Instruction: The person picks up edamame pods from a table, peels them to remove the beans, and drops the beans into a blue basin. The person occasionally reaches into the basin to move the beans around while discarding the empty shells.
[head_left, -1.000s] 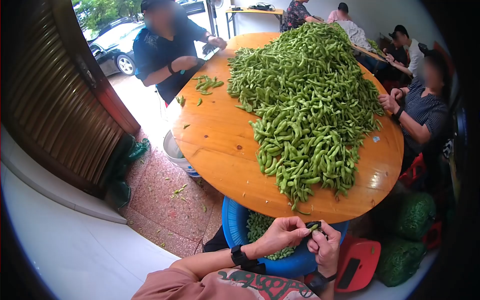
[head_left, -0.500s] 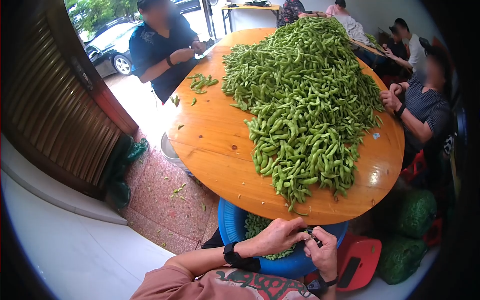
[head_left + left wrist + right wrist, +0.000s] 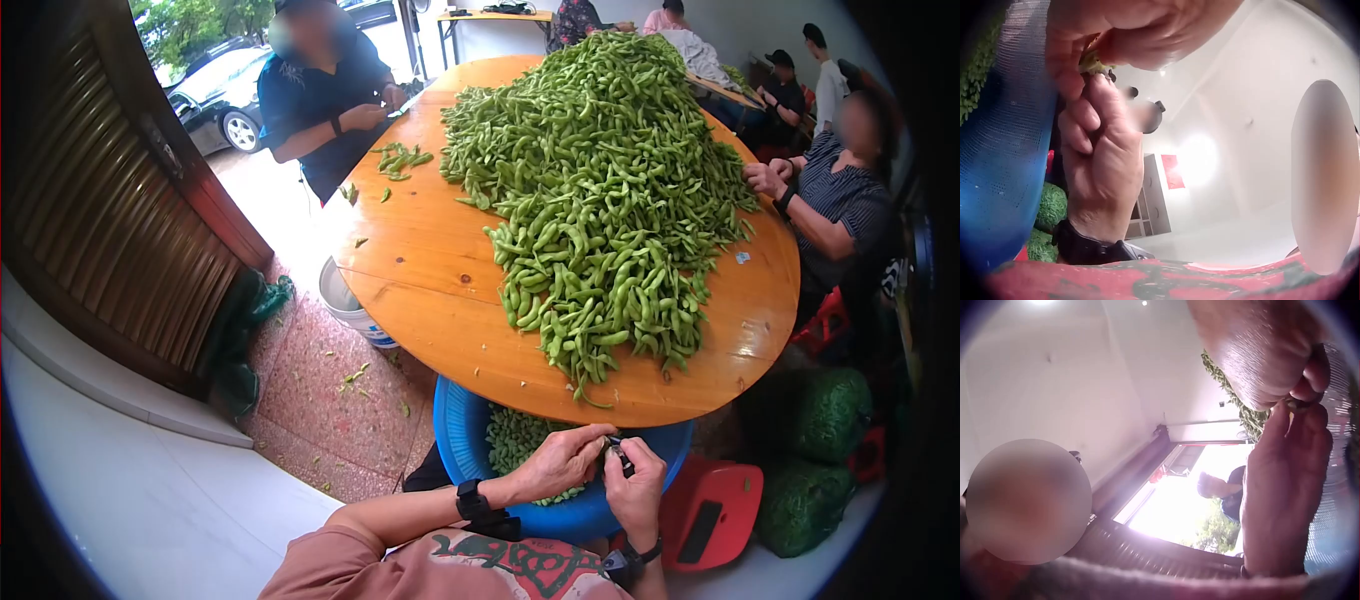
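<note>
Over the blue plastic basket [image 3: 458, 430] at the near table edge, both hands meet in the head view. My left hand [image 3: 553, 468] pinches a yellowish-green soybean pod [image 3: 1092, 63], mostly covered by the fingers. Facing it, my right hand [image 3: 634, 492] holds a small dark thing [image 3: 622, 456] between thumb and curled fingers, its kind hidden. In the left wrist view the right thumb tip is right at the pod. Loose green beans [image 3: 512, 438] lie in the basket below. A big heap of green soybean pods [image 3: 610, 200] covers much of the round wooden table [image 3: 430, 290].
A red stool [image 3: 712, 515] and full green net bags [image 3: 805, 510] stand at the right. A white bucket [image 3: 345, 300] is left of the table. One person [image 3: 325, 100] works across the table, another [image 3: 835, 190] at its right side. A few pods [image 3: 402, 160] lie apart.
Both hands stay together over the basket, shifting slightly. The pod's green tip, visible between them earlier, is now hidden in the head view. The person across has brought both hands together.
</note>
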The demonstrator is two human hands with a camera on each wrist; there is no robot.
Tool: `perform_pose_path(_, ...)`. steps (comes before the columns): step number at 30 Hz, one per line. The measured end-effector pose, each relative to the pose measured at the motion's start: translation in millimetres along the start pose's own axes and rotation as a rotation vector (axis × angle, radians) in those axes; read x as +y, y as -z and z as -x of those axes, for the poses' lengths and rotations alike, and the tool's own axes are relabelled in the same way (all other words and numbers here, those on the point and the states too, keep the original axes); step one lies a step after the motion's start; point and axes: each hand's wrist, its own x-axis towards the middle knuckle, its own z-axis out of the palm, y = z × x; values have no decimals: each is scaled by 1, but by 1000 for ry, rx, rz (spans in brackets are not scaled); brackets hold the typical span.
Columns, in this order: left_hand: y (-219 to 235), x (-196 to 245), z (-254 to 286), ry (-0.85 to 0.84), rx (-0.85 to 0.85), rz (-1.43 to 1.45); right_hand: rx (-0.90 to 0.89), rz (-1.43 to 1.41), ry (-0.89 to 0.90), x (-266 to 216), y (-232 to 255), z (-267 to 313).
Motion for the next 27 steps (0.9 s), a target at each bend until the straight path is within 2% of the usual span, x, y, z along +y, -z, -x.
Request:
perform_pose_path(1,-3,-1,1,7,30,5,20,69,86,-4,0,1)
perform_pose_path(2,-7,-7,0,5,26,3,24,70,87,-6,-1,2)
perform_pose_path(4,-17,-19,-2,-42,167,-74,57,105,156,-7,-3,4)
perform_pose_path(5,-21,-20,-2,-44,162,-75,63,107,157,-8,-4,4)
perform_pose_path(8,-32,-24,-4,-124,304,-142,90,189,214,0,-8,6)
perform_pose_path(14,-32,-47,-17,-44,279,-167,63,279,287,15,-14,11)
perform_pose_path(16,-29,-53,-19,32,250,-64,33,296,297,17,-14,11)
perform_pose_path(17,-28,-52,-18,10,257,-38,30,301,313,21,-14,9)
perform_pose_path(20,-22,-43,-13,94,184,284,21,314,304,26,-16,7)
perform_pose_path(21,-16,-57,-15,95,178,279,39,310,302,29,-19,8)
perform_pose_path(23,1,-96,-22,-617,91,-550,60,305,299,32,-20,9)
perform_pose_path(24,-1,-63,-13,-377,8,-593,74,302,300,33,-20,10)
perform_pose_path(27,-4,-53,-12,-324,-14,-596,103,302,303,34,-19,12)
